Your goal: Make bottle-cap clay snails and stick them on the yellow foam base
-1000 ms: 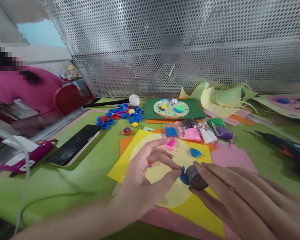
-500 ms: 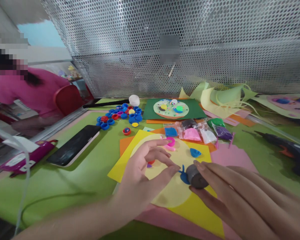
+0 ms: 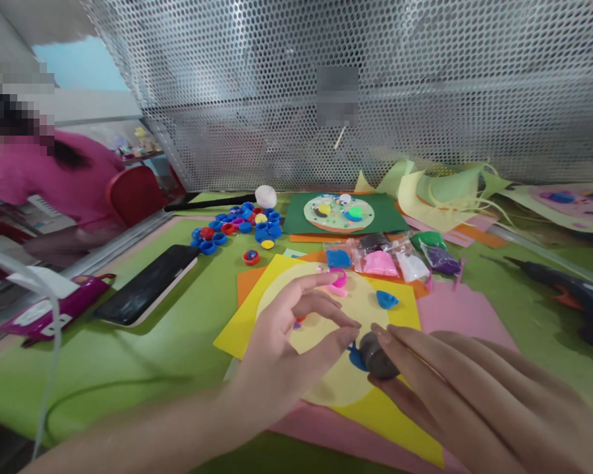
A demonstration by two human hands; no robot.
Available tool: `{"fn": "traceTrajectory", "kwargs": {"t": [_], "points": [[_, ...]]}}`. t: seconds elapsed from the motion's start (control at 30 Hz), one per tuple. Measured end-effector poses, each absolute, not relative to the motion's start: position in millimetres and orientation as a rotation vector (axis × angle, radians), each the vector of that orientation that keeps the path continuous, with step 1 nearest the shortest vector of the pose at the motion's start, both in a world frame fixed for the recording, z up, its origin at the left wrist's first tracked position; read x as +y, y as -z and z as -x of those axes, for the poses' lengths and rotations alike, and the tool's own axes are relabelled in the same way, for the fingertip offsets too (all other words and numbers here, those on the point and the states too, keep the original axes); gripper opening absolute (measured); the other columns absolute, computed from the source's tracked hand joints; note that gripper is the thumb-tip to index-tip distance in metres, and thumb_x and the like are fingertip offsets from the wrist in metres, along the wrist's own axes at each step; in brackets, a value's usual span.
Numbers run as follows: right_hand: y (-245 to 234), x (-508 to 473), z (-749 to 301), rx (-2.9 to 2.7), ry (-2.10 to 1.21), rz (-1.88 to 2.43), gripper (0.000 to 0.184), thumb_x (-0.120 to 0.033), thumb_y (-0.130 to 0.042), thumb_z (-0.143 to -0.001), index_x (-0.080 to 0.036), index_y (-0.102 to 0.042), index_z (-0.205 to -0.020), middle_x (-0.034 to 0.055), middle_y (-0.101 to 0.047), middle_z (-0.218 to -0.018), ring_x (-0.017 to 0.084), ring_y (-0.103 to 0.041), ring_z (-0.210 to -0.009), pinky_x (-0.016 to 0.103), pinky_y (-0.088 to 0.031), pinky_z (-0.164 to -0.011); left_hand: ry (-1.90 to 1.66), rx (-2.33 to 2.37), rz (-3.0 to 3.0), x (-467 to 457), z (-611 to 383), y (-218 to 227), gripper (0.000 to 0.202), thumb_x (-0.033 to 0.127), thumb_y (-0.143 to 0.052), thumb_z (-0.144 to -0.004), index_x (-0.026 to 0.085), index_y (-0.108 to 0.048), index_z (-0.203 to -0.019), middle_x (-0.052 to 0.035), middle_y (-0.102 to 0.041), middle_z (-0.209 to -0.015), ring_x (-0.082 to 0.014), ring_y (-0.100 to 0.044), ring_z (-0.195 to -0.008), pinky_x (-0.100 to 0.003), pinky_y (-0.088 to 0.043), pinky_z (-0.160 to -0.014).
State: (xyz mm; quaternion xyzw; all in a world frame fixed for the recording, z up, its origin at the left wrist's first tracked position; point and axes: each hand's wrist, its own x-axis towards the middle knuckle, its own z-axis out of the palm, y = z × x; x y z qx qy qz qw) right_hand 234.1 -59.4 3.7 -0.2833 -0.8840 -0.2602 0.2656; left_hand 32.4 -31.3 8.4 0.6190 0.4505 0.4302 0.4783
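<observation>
My right hand (image 3: 454,388) pinches a grey lump of clay (image 3: 377,356) between thumb and fingertips, low over the pale yellow paper circle (image 3: 331,316). A blue clay piece (image 3: 356,359) sits against the lump's left side. My left hand (image 3: 289,342) hovers beside it, thumb and forefinger closed in a pinch touching the blue piece and the lump. Another blue clay bit (image 3: 386,300) and a pink ring (image 3: 338,279) lie on the circle. The circle rests on a yellow sheet (image 3: 242,316).
Bottle caps (image 3: 242,227) cluster at the back left, a black phone (image 3: 145,284) lies left. Bagged clay (image 3: 390,260) sits beyond the circle, a green card with a decorated disc (image 3: 338,214) behind. A glue gun (image 3: 570,296) lies right. A person in pink (image 3: 44,178) sits far left.
Both hands have drawn closer: my left thumb and forefinger now meet the grey lump and blue piece, and my right hand has shifted slightly left with the lump.
</observation>
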Motion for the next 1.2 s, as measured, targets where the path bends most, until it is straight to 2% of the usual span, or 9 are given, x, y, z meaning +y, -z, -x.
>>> {"fn": "traceTrajectory", "kwargs": {"t": [0.17,0.37,0.47,0.6,0.83,1.0,1.1,1.2], "points": [[-4,-61,-238,-2.477,0.681,0.763,0.036,-0.005,-0.052,-0.079,-0.006,-0.053,-0.115,0.0129,-0.065,-0.101,0.024,-0.061,-0.071,0.034,-0.045,-0.047,-1.038,1.128,-1.52,-30,-33,-7,0.041,0.025,-0.066,-0.074,0.023,-0.049,-0.111,-0.0027,-0.068,-0.084,-0.0236,-0.053,-0.108,-0.036,-0.038,-0.087],[-4,-62,-237,-2.48,0.67,0.743,0.033,-0.005,-0.051,-0.079,-0.004,-0.054,-0.112,0.0145,-0.066,-0.096,0.025,-0.061,-0.067,0.035,-0.043,-0.042,-1.056,1.149,-1.513,-30,-32,-8,0.038,0.024,-0.067,-0.072,0.023,-0.051,-0.106,-0.0026,-0.068,-0.083,-0.0242,-0.051,-0.111,-0.036,-0.038,-0.086],[-4,-62,-238,-2.497,0.678,0.735,0.035,-0.005,-0.051,-0.079,-0.005,-0.053,-0.114,0.0138,-0.065,-0.1,0.025,-0.062,-0.069,0.034,-0.044,-0.043,-1.049,1.157,-1.52,-29,-32,-10,0.034,0.024,-0.068,-0.071,0.023,-0.053,-0.102,-0.0023,-0.068,-0.084,-0.024,-0.05,-0.113,-0.035,-0.037,-0.087],[-4,-61,-238,-2.47,0.67,0.774,0.034,-0.006,-0.052,-0.079,-0.005,-0.054,-0.113,0.0137,-0.066,-0.098,0.025,-0.062,-0.068,0.035,-0.045,-0.043,-1.043,1.154,-1.488,-30,-32,-11,0.038,0.027,-0.067,-0.073,0.024,-0.05,-0.106,-0.001,-0.067,-0.082,-0.0226,-0.052,-0.11,-0.034,-0.037,-0.087],[-7,-57,-232,-2.395,0.687,0.802,0.027,-0.01,-0.052,-0.083,-0.005,-0.055,-0.11,0.0128,-0.068,-0.092,0.024,-0.064,-0.066,0.035,-0.049,-0.046,-1.057,1.131,-1.503,-31,-30,-10,0.027,0.029,-0.06,-0.08,0.025,-0.052,-0.105,-0.0002,-0.065,-0.083,-0.0196,-0.059,-0.094,-0.031,-0.041,-0.079],[-7,-58,-230,-2.291,0.611,0.883,0.024,-0.014,-0.055,-0.083,-0.007,-0.056,-0.106,0.0117,-0.069,-0.09,0.024,-0.065,-0.07,0.035,-0.052,-0.052,-1.026,1.173,-1.54,-30,-30,-13,0.028,0.028,-0.059,-0.079,0.024,-0.052,-0.106,-0.0014,-0.065,-0.081,-0.0224,-0.057,-0.099,-0.035,-0.038,-0.084],[-5,-55,-231,-2.199,0.343,0.993,0.023,-0.021,-0.057,-0.082,-0.014,-0.057,-0.104,0.0077,-0.067,-0.087,0.02,-0.064,-0.069,0.029,-0.053,-0.055,-1.037,1.166,-1.512,-30,-31,-15,0.025,0.026,-0.057,-0.08,0.024,-0.051,-0.104,-0.0009,-0.064,-0.079,-0.0213,-0.059,-0.093,-0.036,-0.038,-0.085],[-4,-49,-231,-2.019,-0.339,1.146,0.019,-0.029,-0.055,-0.084,-0.022,-0.058,-0.102,0.0022,-0.063,-0.075,0.013,-0.057,-0.054,0.021,-0.047,-0.042,-1.071,1.121,-1.495,-30,-31,-13,0.028,0.026,-0.06,-0.078,0.024,-0.048,-0.103,-0.0004,-0.063,-0.081,-0.0201,-0.058,-0.089,-0.036,-0.038,-0.084]]}}
